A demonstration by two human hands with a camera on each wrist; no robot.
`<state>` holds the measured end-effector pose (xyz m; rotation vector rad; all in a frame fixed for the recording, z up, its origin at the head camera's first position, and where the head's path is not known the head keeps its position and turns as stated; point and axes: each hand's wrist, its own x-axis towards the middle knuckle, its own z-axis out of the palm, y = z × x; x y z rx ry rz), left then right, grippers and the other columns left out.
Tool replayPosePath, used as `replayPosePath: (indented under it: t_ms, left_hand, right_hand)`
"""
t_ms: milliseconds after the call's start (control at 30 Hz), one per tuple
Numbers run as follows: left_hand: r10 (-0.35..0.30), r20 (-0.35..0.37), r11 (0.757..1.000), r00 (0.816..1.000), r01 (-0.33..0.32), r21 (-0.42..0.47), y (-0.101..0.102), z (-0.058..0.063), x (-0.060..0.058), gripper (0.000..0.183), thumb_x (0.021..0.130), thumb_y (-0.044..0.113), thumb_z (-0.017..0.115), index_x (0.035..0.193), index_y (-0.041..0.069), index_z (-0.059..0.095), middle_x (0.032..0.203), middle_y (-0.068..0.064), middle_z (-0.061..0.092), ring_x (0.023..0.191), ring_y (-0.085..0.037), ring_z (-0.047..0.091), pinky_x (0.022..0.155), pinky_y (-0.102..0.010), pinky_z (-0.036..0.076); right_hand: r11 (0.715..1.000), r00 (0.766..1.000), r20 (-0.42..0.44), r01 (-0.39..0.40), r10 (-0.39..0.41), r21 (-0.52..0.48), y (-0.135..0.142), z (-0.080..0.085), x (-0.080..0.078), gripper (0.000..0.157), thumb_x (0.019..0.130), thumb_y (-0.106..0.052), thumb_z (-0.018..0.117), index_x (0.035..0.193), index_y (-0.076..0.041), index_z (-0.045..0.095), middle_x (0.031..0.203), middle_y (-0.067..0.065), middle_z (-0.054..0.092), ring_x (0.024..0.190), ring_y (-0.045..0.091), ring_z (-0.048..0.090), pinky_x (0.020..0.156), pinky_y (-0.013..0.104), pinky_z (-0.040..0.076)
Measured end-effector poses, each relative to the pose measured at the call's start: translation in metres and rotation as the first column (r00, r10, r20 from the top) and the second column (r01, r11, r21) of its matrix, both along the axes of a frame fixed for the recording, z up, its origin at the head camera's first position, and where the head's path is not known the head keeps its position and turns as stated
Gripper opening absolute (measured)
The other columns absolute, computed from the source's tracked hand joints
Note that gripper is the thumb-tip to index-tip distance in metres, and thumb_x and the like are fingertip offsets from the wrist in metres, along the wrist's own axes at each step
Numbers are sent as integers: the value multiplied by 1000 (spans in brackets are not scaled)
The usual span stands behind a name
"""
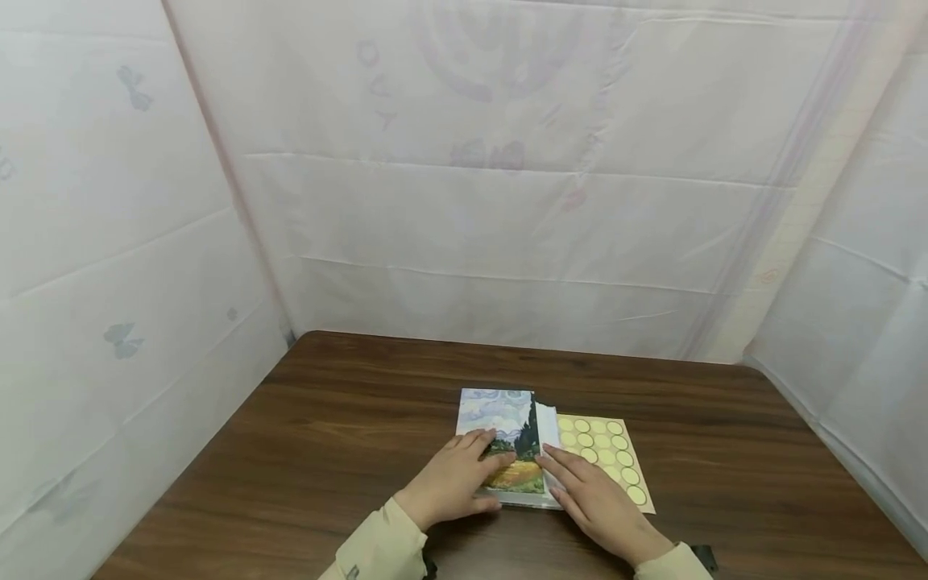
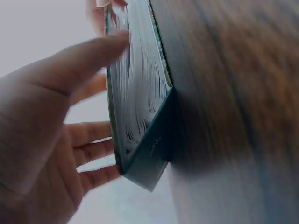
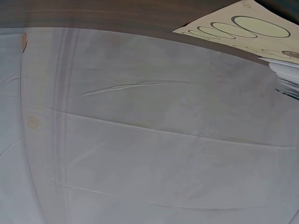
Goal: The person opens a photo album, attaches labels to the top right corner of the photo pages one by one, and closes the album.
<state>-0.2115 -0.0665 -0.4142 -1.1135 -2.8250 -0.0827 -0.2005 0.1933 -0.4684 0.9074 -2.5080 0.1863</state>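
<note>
A thick hardcover book with a painted landscape on its cover lies on the table, its page block showing along the near side. My left hand rests on the cover with fingers spread. In the left wrist view, the thumb lies against the page edges and a dark green spine shows. My right hand lies at the book's right side, its extended fingertips touching the white pages that stick out past the cover. The right wrist view does not show this hand.
A cream sheet of round yellow stickers lies to the right of the book, partly under it and my right hand. The dark wooden table is enclosed by white fabric walls at the back and sides.
</note>
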Motion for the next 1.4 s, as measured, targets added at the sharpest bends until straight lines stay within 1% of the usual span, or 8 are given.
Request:
replayPosePath:
  t_ms: [133, 233, 400, 567, 700, 1033, 1267, 1400]
  left_hand:
    - [-42, -129, 999, 991, 42, -4, 10, 1, 1, 62, 87, 51, 63, 142, 29, 45, 142, -11, 51, 131, -25, 49, 107, -42, 44]
    - [-62, -171, 998, 983, 67, 20, 17, 1, 2, 63, 87, 48, 64, 143, 27, 44, 137, -9, 55, 127, -23, 53, 105, -39, 46]
    - [-71, -182, 997, 981, 78, 29, 25, -2, 2, 68, 85, 45, 69, 144, 24, 41, 130, -5, 58, 121, -19, 56, 101, -37, 49]
    - [-77, -227, 997, 971, 79, 3, 25, -5, 2, 70, 81, 42, 74, 142, 23, 44, 129, -3, 59, 119, -18, 57, 97, -36, 52]
    - [-85, -245, 996, 966, 87, -3, 24, -4, 1, 69, 80, 38, 76, 140, 22, 46, 129, -3, 59, 120, -18, 57, 96, -35, 52]
    - [-93, -277, 995, 956, 101, 13, 20, -3, 3, 66, 79, 36, 77, 137, 23, 48, 127, -2, 60, 117, -17, 58, 95, -33, 53]
    - [-92, -265, 993, 960, 106, 42, 17, 0, -3, 63, 82, 35, 75, 137, 22, 48, 129, -3, 59, 119, -18, 57, 95, -35, 53]
    - [-98, -294, 991, 951, 120, 57, 14, -4, -4, 62, 81, 36, 76, 136, 22, 50, 126, -2, 60, 116, -16, 58, 94, -33, 53]
  right_hand:
    - [1000, 1000, 2, 25, -25, -4, -1, 1, 0, 47, 95, -31, 57, 140, -24, 49, 144, 1, 51, 123, 18, 56, 93, 39, 52]
    - [999, 999, -3, 33, -33, -9, -3, 1, -1, 49, 94, -32, 58, 142, -26, 48, 144, 1, 50, 123, 18, 56, 94, 39, 52]
    - [999, 999, -29, 22, -23, -32, -5, 0, -1, 54, 92, -33, 62, 143, -23, 47, 143, 2, 52, 120, 17, 57, 93, 38, 52]
    - [998, 999, -45, 26, -28, -60, -5, 1, 0, 60, 88, -31, 66, 144, -25, 44, 142, 1, 53, 119, 18, 58, 91, 38, 53]
    - [997, 998, -43, 43, -46, -68, -4, 3, 0, 59, 88, -31, 67, 143, -23, 47, 140, 1, 54, 119, 18, 59, 91, 38, 53]
    - [997, 997, 50, 55, -52, -59, -6, 2, 2, 46, 93, -30, 61, 136, -15, 54, 137, 0, 58, 120, 20, 59, 95, 39, 50]
    - [998, 996, 79, 45, -42, -36, -7, 5, -1, 41, 95, -31, 58, 133, -15, 58, 135, 0, 59, 119, 19, 59, 96, 39, 50]
    - [999, 994, 103, 37, -35, -22, -8, 2, -2, 40, 96, -33, 55, 131, -15, 59, 135, 0, 59, 118, 18, 59, 95, 39, 51]
